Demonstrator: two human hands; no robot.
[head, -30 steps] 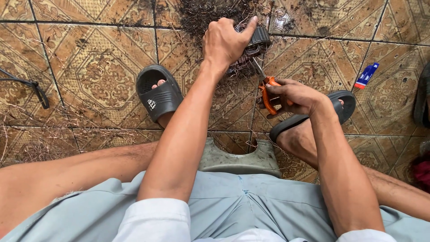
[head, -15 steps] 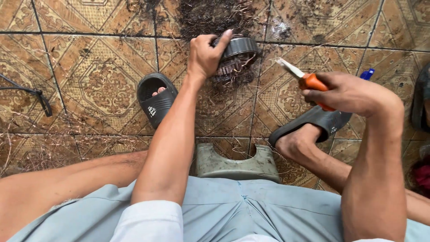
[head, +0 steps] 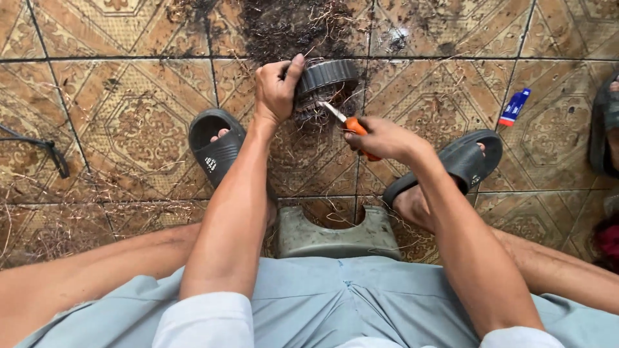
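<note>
A person's left hand point(head: 274, 90) is gripping a dark ribbed ring point(head: 325, 76), tipped on edge above the tiled floor point(head: 116, 116), while the right hand point(head: 380, 136) is closing around orange-handled scissors point(head: 345, 121). The blades are pointing up-left, their long axis running diagonally into the wiry fibres under the ring. Dark sandals point(head: 216, 145) are flanking a grey stool point(head: 332, 235).

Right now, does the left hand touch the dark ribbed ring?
Touching. The head view shows the left hand gripping the dark ribbed ring, thumb pressed on its rim.
</note>
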